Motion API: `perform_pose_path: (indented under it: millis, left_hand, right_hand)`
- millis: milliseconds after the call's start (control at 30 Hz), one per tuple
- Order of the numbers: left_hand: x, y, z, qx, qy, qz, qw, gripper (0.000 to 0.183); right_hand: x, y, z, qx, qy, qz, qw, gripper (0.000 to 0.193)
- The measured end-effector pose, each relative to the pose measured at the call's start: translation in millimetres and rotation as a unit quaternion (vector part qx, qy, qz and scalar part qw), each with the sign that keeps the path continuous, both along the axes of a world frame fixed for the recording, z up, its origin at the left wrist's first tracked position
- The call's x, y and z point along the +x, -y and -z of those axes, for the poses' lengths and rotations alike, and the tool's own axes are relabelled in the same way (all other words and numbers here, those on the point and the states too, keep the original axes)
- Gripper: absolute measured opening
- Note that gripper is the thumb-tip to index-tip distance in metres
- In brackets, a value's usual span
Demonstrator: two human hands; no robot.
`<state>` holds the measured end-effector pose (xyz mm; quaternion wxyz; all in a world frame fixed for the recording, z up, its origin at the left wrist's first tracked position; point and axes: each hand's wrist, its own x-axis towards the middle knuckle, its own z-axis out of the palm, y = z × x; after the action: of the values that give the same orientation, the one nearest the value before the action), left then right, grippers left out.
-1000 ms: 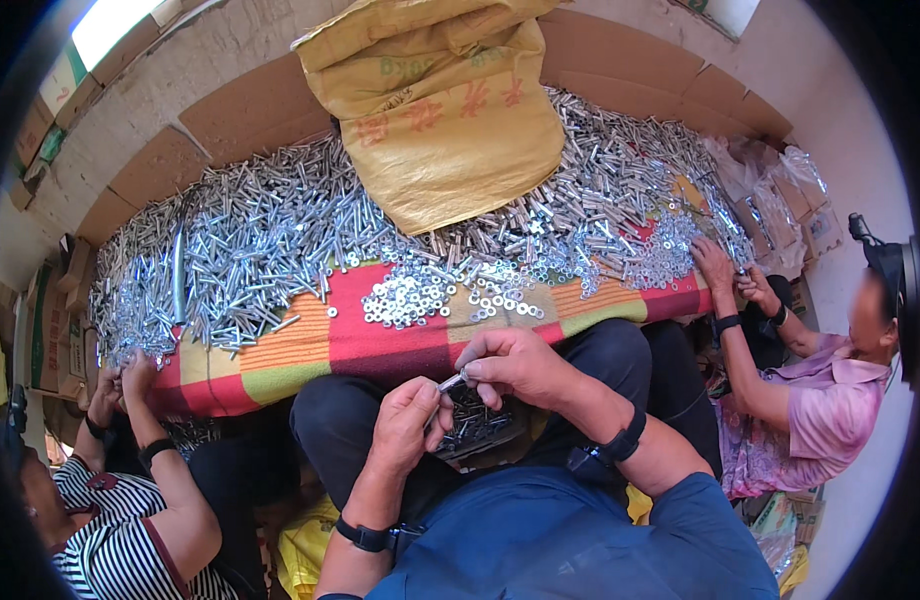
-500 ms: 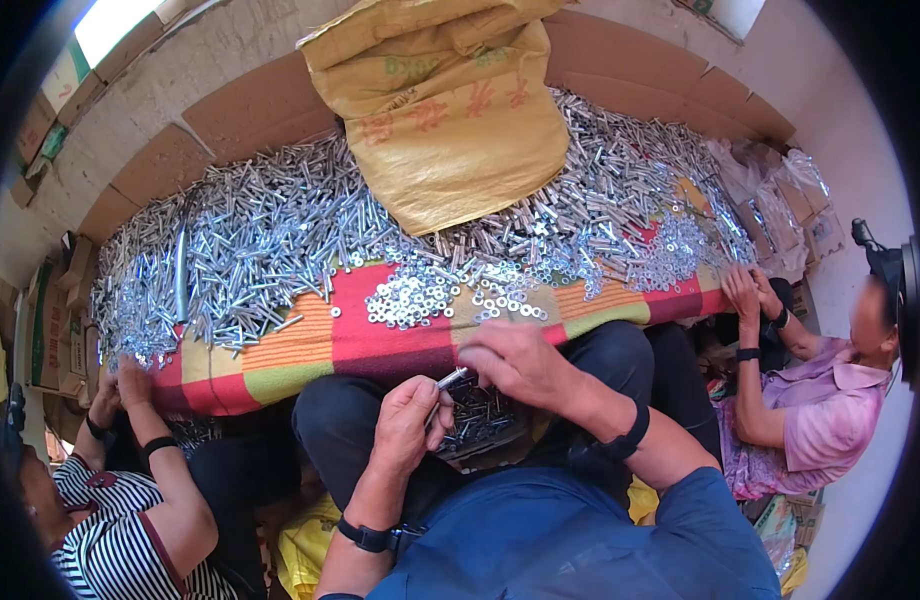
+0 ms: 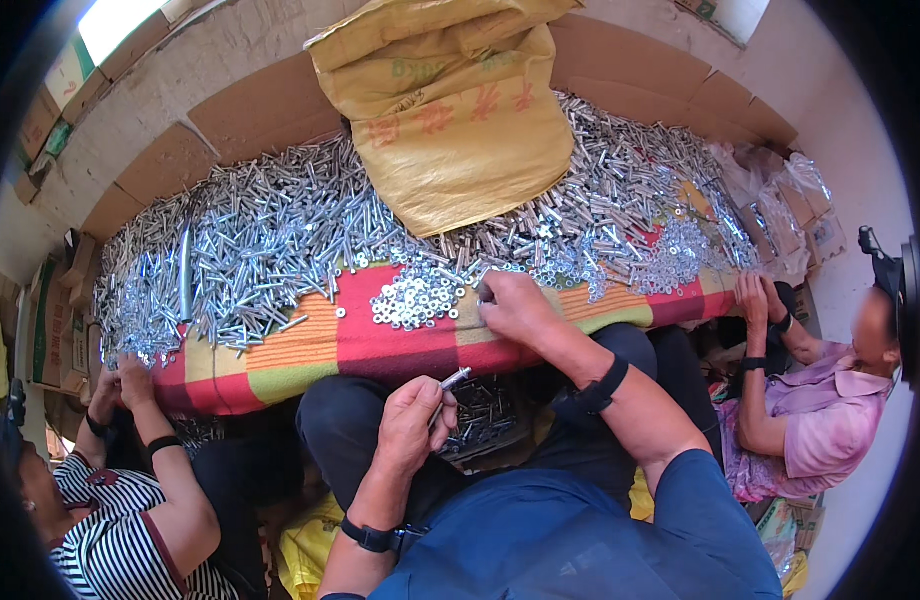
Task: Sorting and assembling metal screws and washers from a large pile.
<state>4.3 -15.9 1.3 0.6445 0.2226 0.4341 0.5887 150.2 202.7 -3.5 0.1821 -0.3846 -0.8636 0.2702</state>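
My left hand [image 3: 410, 425] is closed around a metal anchor bolt [image 3: 455, 379], whose tip points up and right above my lap. My right hand [image 3: 515, 310] reaches over the table edge to the small metal nuts [image 3: 510, 267]. Its fingers are curled down and pressed together, and what they pinch, if anything, is hidden. Just left of it lies a heap of flat washers [image 3: 413, 300]. These small parts rest on a checked blanket [image 3: 370, 345] of red, green, tan and orange. Behind them spreads a deep pile of loose metal anchor bolts [image 3: 270, 240].
A yellow woven sack [image 3: 460, 150] lies over the pile. More washers [image 3: 670, 255] sit at the right. Below the table edge is a container of dark metal pieces [image 3: 483, 415]. Co-workers sit on both sides, their hands [image 3: 128, 380] at the table edge. Cardboard [image 3: 640, 75] lines the back.
My right hand has moved up and away from the anchor bolt to the nuts on the blanket. My left hand still holds the bolt in nearly the same place.
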Motion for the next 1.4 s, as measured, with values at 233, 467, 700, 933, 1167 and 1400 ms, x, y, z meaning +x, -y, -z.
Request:
perform_pose_path:
  millis: [233, 467, 700, 933, 1167, 1400]
  left_hand:
    - [-1, 1, -1, 0.002, 0.001, -0.012, 1.0, 0.034]
    - [-1, 0, -1, -0.002, -0.004, -0.001, 1.0, 0.034]
    - [0, -1, 0, -0.004, -0.004, 0.004, 1.0, 0.033]
    - [1, 1, 0, -0.005, -0.043, 0.01, 0.999, 0.035]
    - [2, 0, 1, 0.0, -0.056, 0.009, 0.998, 0.033]
    - [2, 0, 2, -0.001, -0.053, 0.002, 0.999, 0.032]
  right_hand:
    - [20, 44, -58, -0.44, -0.133, -0.059, 0.886, 0.014]
    - [23, 70, -62, -0.417, -0.166, -0.124, 0.885, 0.013]
    - [26, 71, -59, -0.137, -0.174, -0.221, 0.95, 0.012]
    - [28, 83, -61, -0.407, -0.125, -0.065, 0.902, 0.018]
    - [28, 87, -58, -0.206, -0.153, -0.076, 0.964, 0.022]
    - [38, 95, -48, -0.195, 0.028, -0.204, 0.959, 0.033]
